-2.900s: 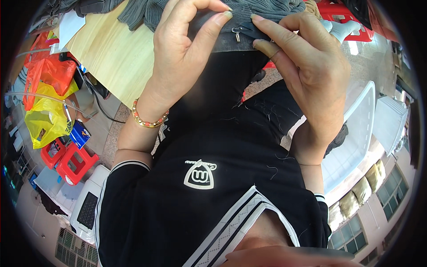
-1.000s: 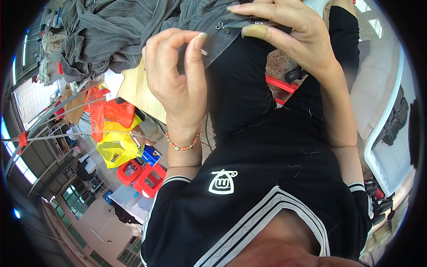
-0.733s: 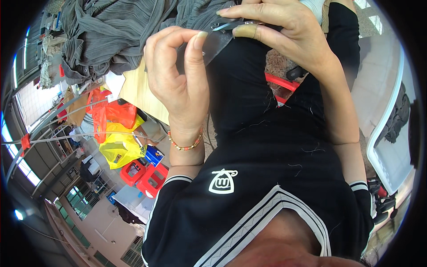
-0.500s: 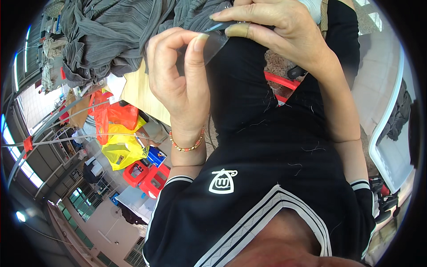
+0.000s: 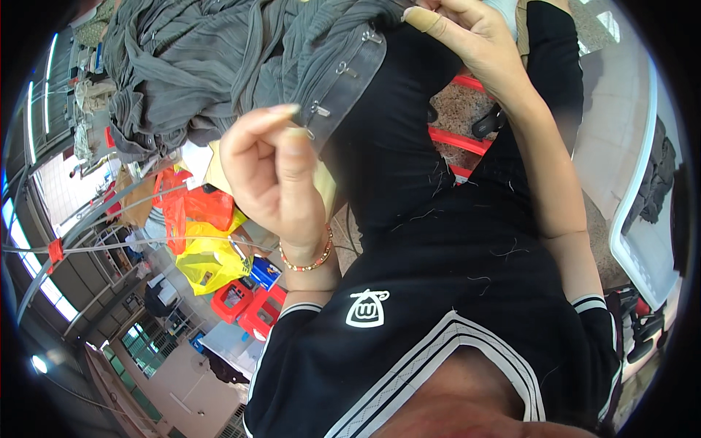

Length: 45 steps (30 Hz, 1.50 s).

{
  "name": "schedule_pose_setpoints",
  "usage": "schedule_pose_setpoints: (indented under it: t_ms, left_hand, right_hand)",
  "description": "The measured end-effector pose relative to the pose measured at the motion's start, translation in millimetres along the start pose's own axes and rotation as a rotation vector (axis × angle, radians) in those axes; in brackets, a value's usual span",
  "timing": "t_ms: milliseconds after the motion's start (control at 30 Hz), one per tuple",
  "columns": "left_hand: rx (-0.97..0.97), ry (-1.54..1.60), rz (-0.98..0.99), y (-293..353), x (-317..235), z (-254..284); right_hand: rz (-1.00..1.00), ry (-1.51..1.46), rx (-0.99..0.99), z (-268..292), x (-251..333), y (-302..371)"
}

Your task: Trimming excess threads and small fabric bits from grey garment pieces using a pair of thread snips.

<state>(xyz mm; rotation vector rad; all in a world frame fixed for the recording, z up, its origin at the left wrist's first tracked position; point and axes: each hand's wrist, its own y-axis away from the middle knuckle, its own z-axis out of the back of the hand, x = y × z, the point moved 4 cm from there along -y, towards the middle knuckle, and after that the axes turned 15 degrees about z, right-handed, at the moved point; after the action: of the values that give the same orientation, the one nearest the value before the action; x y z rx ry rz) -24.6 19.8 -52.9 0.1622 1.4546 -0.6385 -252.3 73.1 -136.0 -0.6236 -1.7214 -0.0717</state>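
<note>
A sheer grey strip (image 5: 339,91) with several small metal hooks is stretched between my hands, beside a heap of grey pleated fabric (image 5: 197,66). At its near end, my left hand (image 5: 274,171) is closed, with thumb and forefinger pinching the edge close to a hook; the fingertips are slightly blurred. My right hand (image 5: 471,36) is closed at the far end, its thumb pressed on the material and its other fingers partly cut off by the top of the view. Black cloth over my lap (image 5: 409,109) lies under the strip.
To the left are a red bag (image 5: 201,208), a yellow bag (image 5: 208,255) and red plastic stools (image 5: 255,310). A white bin (image 5: 635,241) with dark cloth in it stands at the right. Red bars (image 5: 460,139) and a black object (image 5: 485,123) show between my legs.
My right hand has moved up and away from my left, spreading the strip and exposing its hooks. My left hand has dropped slightly leftward. A pale blue thing by the right fingers no longer shows.
</note>
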Motion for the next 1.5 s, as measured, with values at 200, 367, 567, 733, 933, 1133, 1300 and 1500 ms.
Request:
schedule_pose_setpoints:
  t_ms: [200, 367, 567, 733, 933, 1133, 1300, 1500]
  left_hand:
    - [0.115, -0.814, -0.109, -7, 14, -19]
    - [0.041, -0.820, -0.183, -9, 12, -9]
    - [0.062, -0.726, -0.148, -7, 7, -4]
    - [0.063, -0.399, 0.027, 1, 6, 24]
    - [-0.268, 0.171, 0.147, -26, -24, 52]
    - [0.153, 0.548, 0.200, -83, -69, 55]
    - [0.141, 0.294, -0.004, -108, -105, 57]
    - [-0.345, -1.442, -1.399, -88, -142, 28]
  right_hand:
    - [0.090, 0.168, 0.057, 10, -37, 8]
    - [0.130, 0.186, 0.130, 0, -42, 1]
    - [0.087, 0.007, 0.083, -4, -61, -47]
    - [0.350, 0.253, 0.352, -50, -15, -66]
    - [0.015, -0.035, 0.409, -46, -30, -72]
    - [0.190, -0.178, 0.273, -43, -20, -63]
    - [0.419, 0.033, 0.396, -46, 0, -43]
    - [0.445, 0.132, 0.279, -69, -3, -46]
